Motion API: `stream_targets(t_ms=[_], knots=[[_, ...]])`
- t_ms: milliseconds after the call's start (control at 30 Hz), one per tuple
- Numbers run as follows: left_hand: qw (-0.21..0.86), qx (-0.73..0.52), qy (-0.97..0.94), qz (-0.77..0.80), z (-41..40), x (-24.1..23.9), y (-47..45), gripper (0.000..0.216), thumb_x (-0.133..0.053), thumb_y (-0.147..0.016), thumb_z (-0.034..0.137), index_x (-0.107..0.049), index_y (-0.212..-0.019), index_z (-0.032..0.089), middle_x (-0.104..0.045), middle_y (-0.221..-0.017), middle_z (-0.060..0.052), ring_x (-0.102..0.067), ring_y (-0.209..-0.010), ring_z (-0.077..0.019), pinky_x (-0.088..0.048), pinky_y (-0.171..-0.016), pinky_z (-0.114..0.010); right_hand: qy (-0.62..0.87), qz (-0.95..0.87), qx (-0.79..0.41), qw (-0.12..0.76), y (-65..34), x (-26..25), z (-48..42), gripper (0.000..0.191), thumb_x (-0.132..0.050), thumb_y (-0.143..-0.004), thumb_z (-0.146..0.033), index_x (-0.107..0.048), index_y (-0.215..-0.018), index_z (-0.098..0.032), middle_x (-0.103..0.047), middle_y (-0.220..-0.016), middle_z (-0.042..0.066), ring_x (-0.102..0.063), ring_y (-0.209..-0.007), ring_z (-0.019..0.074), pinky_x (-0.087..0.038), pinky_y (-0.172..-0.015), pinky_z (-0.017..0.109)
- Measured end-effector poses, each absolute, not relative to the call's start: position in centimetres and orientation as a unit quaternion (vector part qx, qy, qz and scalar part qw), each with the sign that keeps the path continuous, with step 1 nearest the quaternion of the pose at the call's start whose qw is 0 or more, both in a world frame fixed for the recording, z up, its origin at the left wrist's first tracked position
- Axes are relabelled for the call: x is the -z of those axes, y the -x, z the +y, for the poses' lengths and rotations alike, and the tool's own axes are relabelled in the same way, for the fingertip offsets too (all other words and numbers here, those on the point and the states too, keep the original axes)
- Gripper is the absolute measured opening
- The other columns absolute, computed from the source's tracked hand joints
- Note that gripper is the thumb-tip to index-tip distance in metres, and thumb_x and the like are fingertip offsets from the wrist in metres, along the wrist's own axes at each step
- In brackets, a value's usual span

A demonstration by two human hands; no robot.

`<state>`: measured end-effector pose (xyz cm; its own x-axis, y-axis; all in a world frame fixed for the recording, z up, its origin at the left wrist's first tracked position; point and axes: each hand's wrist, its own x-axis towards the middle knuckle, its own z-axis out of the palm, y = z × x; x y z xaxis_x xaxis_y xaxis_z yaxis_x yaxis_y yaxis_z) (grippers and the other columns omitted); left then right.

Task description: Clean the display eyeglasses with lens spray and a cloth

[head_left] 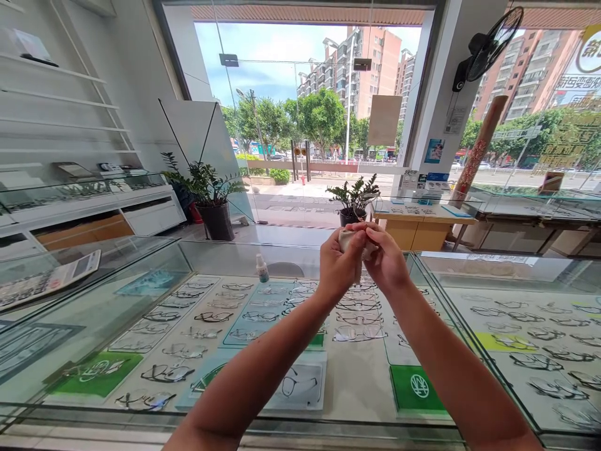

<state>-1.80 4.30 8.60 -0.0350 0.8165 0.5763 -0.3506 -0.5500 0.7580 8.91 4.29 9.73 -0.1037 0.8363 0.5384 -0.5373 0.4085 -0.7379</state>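
Both my hands are raised together above the glass display counter (pixel 300 250). My left hand (pixel 342 266) is closed around a pale cloth (pixel 346 239), which is bunched between the fingers. Close against it, my right hand (pixel 387 255) pinches the cloth's other side with thumb and fingers. A thin curved piece shows just above the fingertips; what it belongs to is hidden by the cloth and hands. Beyond my left forearm, a small spray bottle (pixel 261 268) with a white top stands on the counter.
Rows of eyeglasses (pixel 213 317) lie under the glass, with a green box (pixel 417 388) among them. A calculator (pixel 70 275) rests at the left. Potted plants (pixel 216 216) stand beyond the counter, near the glass door. A black fan (pixel 491 47) hangs on the pillar.
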Motion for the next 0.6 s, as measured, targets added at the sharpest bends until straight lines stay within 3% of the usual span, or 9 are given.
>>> stream_targets(t_ms=[267, 600], knots=[[0.437, -0.664, -0.566, 0.217, 5.1, -8.4, 2.1, 0.049, -0.072, -0.093, 0.067, -0.077, -0.091, 0.019, -0.07, -0.081, -0.001, -0.059, -0.075, -0.013, -0.048, -0.071, -0.025, 0.176, -0.503, -0.501, 0.682, -9.7, -9.8, 4.8, 0.011, -0.08, -0.084, -0.037, -0.084, -0.09, -0.029, -0.083, -0.101, 0.003, -0.074, -0.101, 0.0222, -0.059, -0.095, 0.037], [0.658, -0.524, -0.52, 0.149, 5.2, -10.2, 3.7, 0.047, -0.091, -0.079, 0.056, -0.082, -0.097, 0.015, -0.077, -0.092, -0.008, -0.067, -0.082, -0.0138, -0.055, -0.078, -0.025, 0.172, -0.514, -0.481, 0.689, -11.4, -10.2, 5.4, 0.014, -0.081, -0.087, -0.041, -0.084, -0.093, -0.029, -0.082, -0.104, 0.002, -0.072, -0.1, 0.0199, -0.058, -0.095, 0.036]])
